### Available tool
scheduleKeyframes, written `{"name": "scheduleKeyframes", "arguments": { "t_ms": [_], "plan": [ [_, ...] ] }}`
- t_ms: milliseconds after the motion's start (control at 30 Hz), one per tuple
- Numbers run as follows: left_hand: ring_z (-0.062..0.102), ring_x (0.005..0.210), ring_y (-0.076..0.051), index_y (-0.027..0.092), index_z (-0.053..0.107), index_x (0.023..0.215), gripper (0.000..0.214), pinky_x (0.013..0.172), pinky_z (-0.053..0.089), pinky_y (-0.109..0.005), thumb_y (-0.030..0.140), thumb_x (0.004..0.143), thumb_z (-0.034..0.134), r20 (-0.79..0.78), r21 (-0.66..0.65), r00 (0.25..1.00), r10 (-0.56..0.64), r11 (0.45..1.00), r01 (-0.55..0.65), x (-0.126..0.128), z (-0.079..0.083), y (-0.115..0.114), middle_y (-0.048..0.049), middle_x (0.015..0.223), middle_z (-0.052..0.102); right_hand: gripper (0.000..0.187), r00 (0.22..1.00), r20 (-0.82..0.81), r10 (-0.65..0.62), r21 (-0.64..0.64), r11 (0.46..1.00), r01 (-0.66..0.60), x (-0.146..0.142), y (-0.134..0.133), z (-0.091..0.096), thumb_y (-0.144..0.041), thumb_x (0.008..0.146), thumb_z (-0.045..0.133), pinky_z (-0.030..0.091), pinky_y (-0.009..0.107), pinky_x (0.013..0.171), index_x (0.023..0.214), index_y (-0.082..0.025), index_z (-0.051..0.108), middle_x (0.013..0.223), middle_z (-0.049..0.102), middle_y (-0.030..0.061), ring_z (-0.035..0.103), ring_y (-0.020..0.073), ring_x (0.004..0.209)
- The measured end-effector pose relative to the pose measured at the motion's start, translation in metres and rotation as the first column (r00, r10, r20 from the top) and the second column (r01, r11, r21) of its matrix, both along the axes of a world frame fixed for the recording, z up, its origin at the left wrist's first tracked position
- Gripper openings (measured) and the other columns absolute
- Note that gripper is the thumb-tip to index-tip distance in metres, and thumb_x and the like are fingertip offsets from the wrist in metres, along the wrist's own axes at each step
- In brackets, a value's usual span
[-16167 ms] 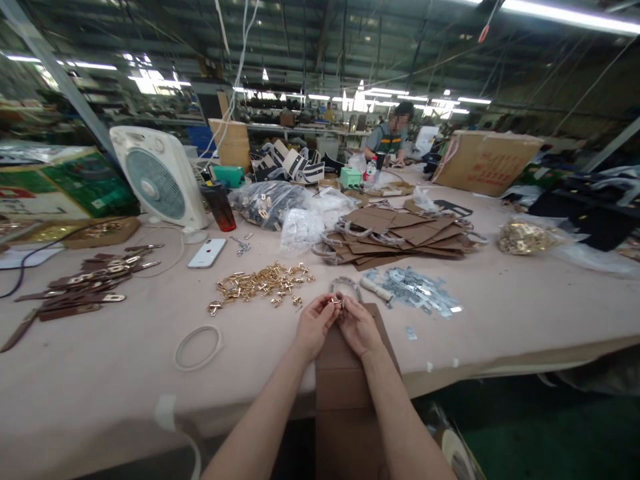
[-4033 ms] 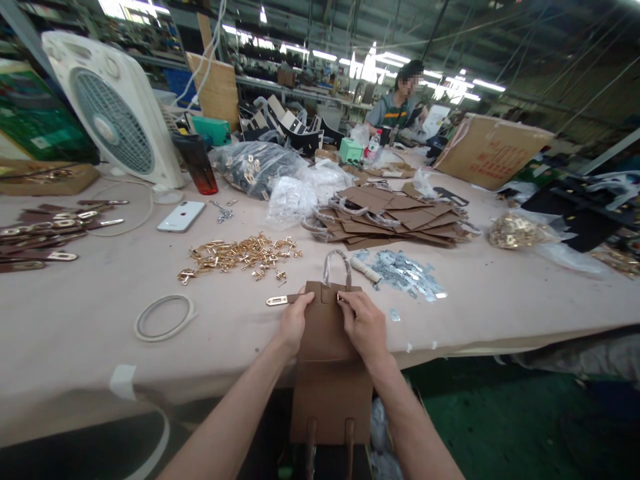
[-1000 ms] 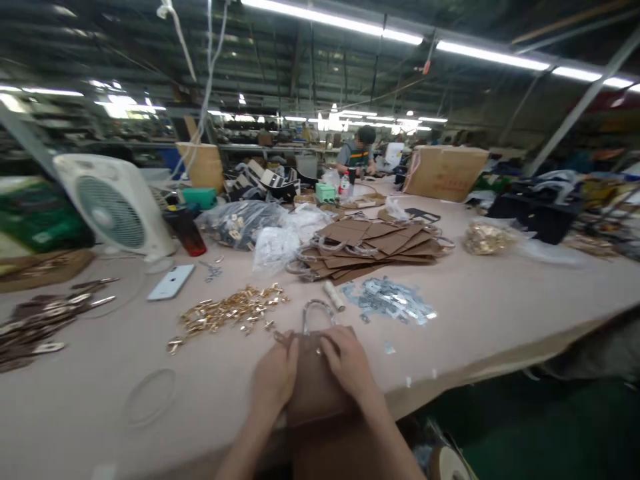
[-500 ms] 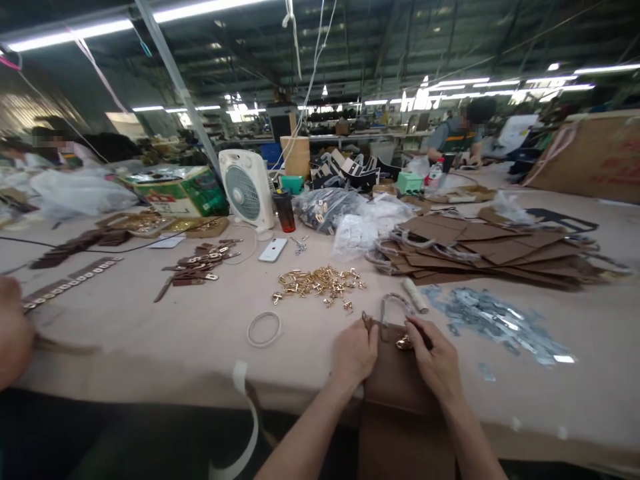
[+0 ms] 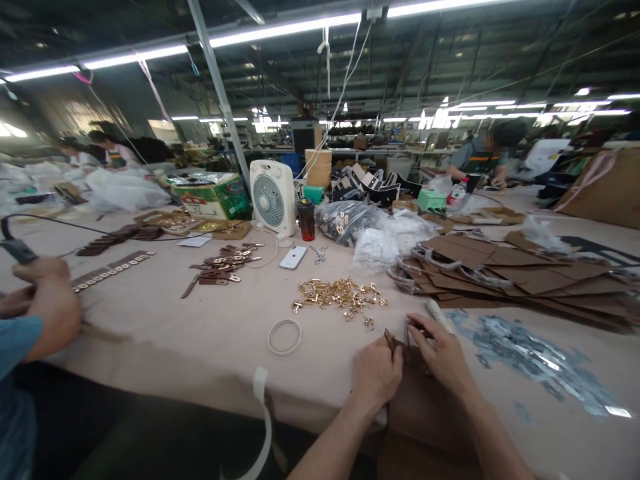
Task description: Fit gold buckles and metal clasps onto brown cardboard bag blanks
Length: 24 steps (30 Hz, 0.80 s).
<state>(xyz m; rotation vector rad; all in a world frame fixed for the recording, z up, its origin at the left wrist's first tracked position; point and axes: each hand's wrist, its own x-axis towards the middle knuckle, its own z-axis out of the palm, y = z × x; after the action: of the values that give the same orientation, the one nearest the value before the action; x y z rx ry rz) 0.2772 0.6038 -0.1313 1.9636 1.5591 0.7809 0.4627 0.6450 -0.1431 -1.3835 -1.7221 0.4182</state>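
Observation:
A brown leather-like panel [image 5: 425, 417] hangs over the front edge of the table, its upper end between my hands. My left hand [image 5: 379, 370] is closed on the upper left edge of this panel, thumb and fingers pinched together. At the top right of it, my right hand [image 5: 444, 353] is closed with bent fingers over the edge; its fingertips meet at a small dark upright strip. The right hand hides whatever lies beneath. Just beyond the hands lies a pile of gold metal clasps [image 5: 345, 293].
Silver metal plates [image 5: 535, 360] are spread at right, below stacked brown panels [image 5: 525, 267]. A tape roll [image 5: 285, 337], phone [image 5: 293, 257], fan [image 5: 273, 197] and brown straps [image 5: 220, 267] lie leftward. At far left, a co-worker's hand [image 5: 50, 273] is beside a black tool [image 5: 19, 251].
The view has swung left, so the table's things sit further right. My right hand now covers the gold clasp and the looped handle seen earlier. More of the co-worker's arm shows.

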Motion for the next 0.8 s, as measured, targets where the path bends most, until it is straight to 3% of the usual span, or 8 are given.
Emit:
{"name": "scheduleKeyframes", "arguments": {
  "t_ms": [200, 333, 433, 633, 700, 800],
  "plan": [
    [0.066, 0.122, -0.030, 0.014, 0.061, 0.140, 0.046, 0.109, 0.049, -0.042, 0.032, 0.103, 0.041, 0.101, -0.002, 0.992, 0.071, 0.997, -0.071, 0.001, -0.002, 0.001, -0.0178, 0.134, 0.068, 0.041, 0.999, 0.042, -0.017, 0.028, 0.999, 0.016, -0.008, -0.019, -0.001, -0.051, 0.097, 0.057, 0.058, 0.046, 0.102, 0.126, -0.026, 0.072, 0.129, 0.074, 0.0107, 0.072, 0.0279, 0.112],
    [0.053, 0.136, -0.028, 0.016, 0.058, 0.141, 0.046, 0.119, 0.041, -0.042, 0.030, 0.098, 0.054, 0.215, 0.091, 0.967, 0.136, 0.983, -0.159, -0.002, -0.007, 0.003, -0.0148, 0.143, 0.060, 0.041, 0.998, 0.036, -0.047, 0.035, 0.998, 0.046, -0.013, -0.034, -0.003, -0.052, 0.098, 0.056, 0.057, 0.048, 0.105, 0.128, -0.027, 0.070, 0.130, 0.073, 0.0099, 0.072, 0.0283, 0.115],
    [0.054, 0.130, -0.026, 0.019, 0.063, 0.132, 0.041, 0.116, 0.042, -0.040, 0.038, 0.095, 0.064, 0.347, 0.156, 0.933, 0.095, 0.975, -0.158, -0.009, -0.006, 0.003, -0.0111, 0.135, 0.064, 0.041, 0.997, 0.028, -0.077, 0.040, 0.996, 0.075, -0.014, -0.045, -0.008, -0.053, 0.097, 0.057, 0.056, 0.046, 0.105, 0.127, -0.028, 0.070, 0.129, 0.074, 0.0084, 0.071, 0.0284, 0.116],
    [0.060, 0.113, -0.025, 0.021, 0.071, 0.115, 0.039, 0.106, 0.045, -0.042, 0.052, 0.102, 0.051, 0.451, 0.225, 0.887, -0.100, 0.974, -0.005, -0.016, 0.001, -0.002, -0.0087, 0.116, 0.071, 0.046, 0.981, -0.027, -0.190, 0.021, 0.981, 0.191, -0.016, -0.060, -0.013, -0.059, 0.095, 0.057, 0.050, 0.050, 0.112, 0.126, -0.028, 0.070, 0.130, 0.073, 0.0084, 0.067, 0.0320, 0.122],
    [0.060, 0.114, -0.025, 0.021, 0.071, 0.116, 0.039, 0.105, 0.046, -0.042, 0.053, 0.099, 0.055, 0.448, 0.218, 0.888, -0.106, 0.976, 0.007, -0.015, 0.001, -0.003, -0.0088, 0.116, 0.071, 0.048, 0.970, -0.069, -0.235, -0.001, 0.972, 0.235, -0.019, -0.062, -0.012, -0.060, 0.095, 0.055, 0.049, 0.051, 0.113, 0.128, -0.028, 0.070, 0.132, 0.073, 0.0081, 0.066, 0.0328, 0.124],
    [0.060, 0.116, -0.025, 0.021, 0.070, 0.116, 0.029, 0.107, 0.046, -0.042, 0.040, 0.100, 0.054, 0.456, 0.186, 0.889, -0.042, 0.981, -0.049, -0.015, -0.001, -0.004, -0.0090, 0.118, 0.070, 0.051, 0.960, -0.101, -0.260, -0.030, 0.966, 0.258, -0.023, -0.061, -0.015, -0.060, 0.095, 0.053, 0.052, 0.049, 0.111, 0.132, -0.028, 0.069, 0.132, 0.074, 0.0077, 0.068, 0.0329, 0.123]
  ]
}}
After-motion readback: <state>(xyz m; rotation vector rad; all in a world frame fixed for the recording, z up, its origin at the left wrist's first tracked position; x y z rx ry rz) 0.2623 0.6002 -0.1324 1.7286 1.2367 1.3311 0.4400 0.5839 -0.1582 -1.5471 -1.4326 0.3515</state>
